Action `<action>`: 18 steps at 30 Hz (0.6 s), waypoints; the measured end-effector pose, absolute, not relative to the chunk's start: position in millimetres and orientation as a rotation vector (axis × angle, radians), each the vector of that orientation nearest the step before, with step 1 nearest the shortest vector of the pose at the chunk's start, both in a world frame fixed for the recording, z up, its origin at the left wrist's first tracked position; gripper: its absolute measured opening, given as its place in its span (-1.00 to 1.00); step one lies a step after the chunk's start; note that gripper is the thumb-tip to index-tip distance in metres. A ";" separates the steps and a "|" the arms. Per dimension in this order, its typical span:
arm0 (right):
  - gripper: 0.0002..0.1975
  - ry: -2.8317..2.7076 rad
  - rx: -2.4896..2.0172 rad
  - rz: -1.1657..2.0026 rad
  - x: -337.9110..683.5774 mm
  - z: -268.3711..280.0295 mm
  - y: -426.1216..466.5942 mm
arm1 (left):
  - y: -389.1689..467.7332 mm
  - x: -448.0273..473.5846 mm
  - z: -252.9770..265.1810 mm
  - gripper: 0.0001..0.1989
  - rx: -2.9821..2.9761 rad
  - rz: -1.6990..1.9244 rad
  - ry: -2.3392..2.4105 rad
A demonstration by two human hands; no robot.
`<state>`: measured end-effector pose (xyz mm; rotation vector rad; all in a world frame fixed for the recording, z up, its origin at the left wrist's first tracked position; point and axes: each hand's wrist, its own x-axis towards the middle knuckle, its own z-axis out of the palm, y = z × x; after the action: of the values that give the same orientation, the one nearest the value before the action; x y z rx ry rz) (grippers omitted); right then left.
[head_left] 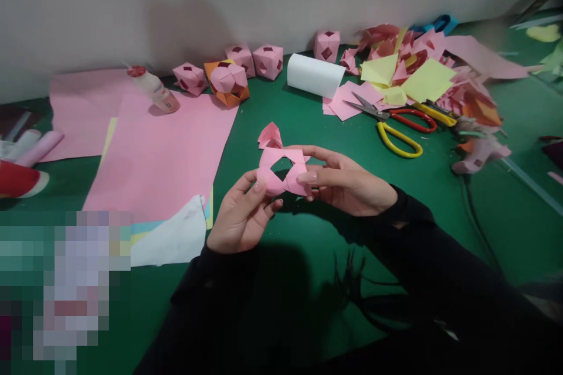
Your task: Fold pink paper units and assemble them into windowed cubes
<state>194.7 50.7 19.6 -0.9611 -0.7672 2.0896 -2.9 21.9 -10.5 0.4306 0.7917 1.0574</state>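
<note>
Between my two hands is a folded pink paper piece (271, 158) with a diamond-shaped hole through its middle. My left hand (241, 211) pinches its lower left corner between thumb and fingers. On the other side, my right hand (345, 180) grips the right edge, thumb on the near face and fingers behind. A small pink folded flap (270, 135) stands up just beyond the piece; I cannot tell whether it is joined to it. The piece is held a little above the green table (281, 281).
Several pink folded paper balls (189, 78) line the wall. Large pink sheets (167, 152) lie left, with a bottle (153, 91) and white cloth (176, 234). Scissors (382, 117), a white paper roll (314, 75) and a scrap heap (422, 64) are right. A red cup (20, 179) lies far left.
</note>
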 end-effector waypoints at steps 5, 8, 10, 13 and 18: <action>-0.38 -0.812 -0.958 2.085 196.3 18.5 50.1 | 22.3 -1.7 -11.1 -0.73 0.413 1.059 0.755; -0.37 -0.827 -0.929 2.098 196.7 17.5 49.7 | 22.1 -1.4 -10.8 -0.74 0.410 1.057 0.754; -0.36 -0.829 -0.910 2.105 197.0 16.9 49.7 | 21.6 -1.2 -10.5 -0.73 0.411 1.053 0.760; -0.36 -0.833 -0.896 2.115 197.8 16.2 49.9 | 20.8 -1.2 -10.4 -0.73 0.408 1.067 0.769; -0.35 -0.840 -0.890 2.134 198.3 15.3 50.0 | 20.8 -1.8 -10.5 -0.70 0.402 1.073 0.772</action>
<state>198.3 50.0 15.3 -0.8895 -0.8397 2.1340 -1.8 20.8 -10.5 0.4023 0.7720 1.0734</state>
